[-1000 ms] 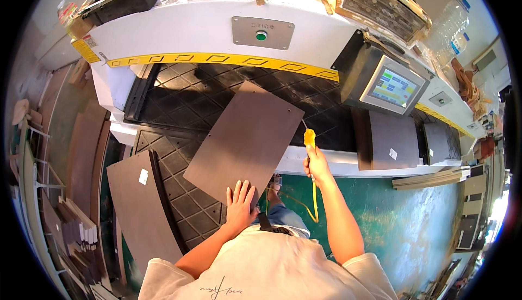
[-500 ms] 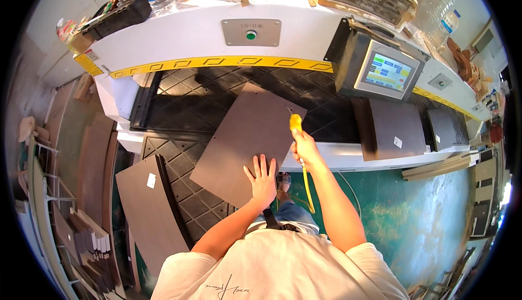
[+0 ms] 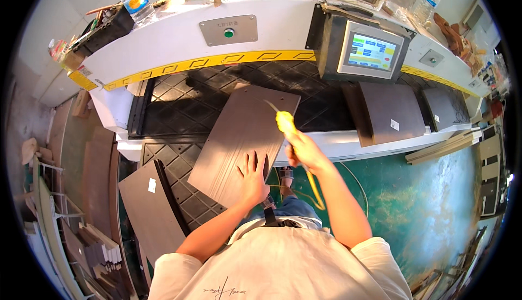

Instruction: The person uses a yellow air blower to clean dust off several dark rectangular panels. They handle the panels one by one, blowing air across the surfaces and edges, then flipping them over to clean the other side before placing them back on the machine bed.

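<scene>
A brown rectangular panel [image 3: 234, 128] lies at an angle across the black ribbed machine bed, with small dark holes near its far edge. My left hand [image 3: 254, 184] rests on the near part of the panel, fingers spread. Wrapped round a yellow air blow gun [image 3: 285, 121], my right hand [image 3: 304, 150] is over the panel's right edge. The gun's thin nozzle points away and left over the panel's far part, apparently just above the surface. A yellow hose [image 3: 314, 188] hangs from the gun's grip down toward the floor. Fine streaks run across the panel's lower half.
Another brown panel [image 3: 152, 213] with a white label leans at the left. More labelled panels [image 3: 391, 115] lie on the bed at the right. A touch screen [image 3: 370, 51] juts from the white machine beam [image 3: 179, 41], which has a green button [image 3: 229, 33]. Bottles stand on top.
The blow gun has swung left, its nozzle shifting from the panel's right corner toward its far middle. Streaks now show on the panel. My left hand stays flat on it; the view has shifted slightly.
</scene>
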`<state>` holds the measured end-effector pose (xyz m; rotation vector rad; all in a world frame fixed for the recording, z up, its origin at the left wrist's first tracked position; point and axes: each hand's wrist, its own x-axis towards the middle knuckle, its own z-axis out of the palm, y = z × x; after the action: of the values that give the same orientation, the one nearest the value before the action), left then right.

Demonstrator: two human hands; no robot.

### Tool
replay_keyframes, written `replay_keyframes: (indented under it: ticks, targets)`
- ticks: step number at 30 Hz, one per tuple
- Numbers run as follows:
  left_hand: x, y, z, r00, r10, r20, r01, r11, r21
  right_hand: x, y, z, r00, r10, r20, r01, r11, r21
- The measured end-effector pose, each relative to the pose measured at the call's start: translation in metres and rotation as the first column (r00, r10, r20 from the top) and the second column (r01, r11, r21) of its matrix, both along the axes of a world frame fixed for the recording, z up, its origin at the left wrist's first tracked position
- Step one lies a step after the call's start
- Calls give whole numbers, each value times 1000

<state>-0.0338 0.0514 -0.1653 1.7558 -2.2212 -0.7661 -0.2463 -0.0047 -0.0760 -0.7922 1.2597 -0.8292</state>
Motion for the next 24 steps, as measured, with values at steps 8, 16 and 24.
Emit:
replay_keyframes:
  ticks: [8, 16, 24]
  targets:
    - [121, -29, 188, 940, -118, -320, 188, 962, 198, -92, 136, 45, 993, -30, -117, 18, 995, -102]
    - [168, -77, 229, 988, 56, 145, -64, 997, 45, -13, 138, -61, 970, -88, -227, 34, 972, -232]
    - [203, -29, 296, 927, -15, -374, 89, 979, 181, 29, 138, -96, 969, 131, 210, -98, 982, -162]
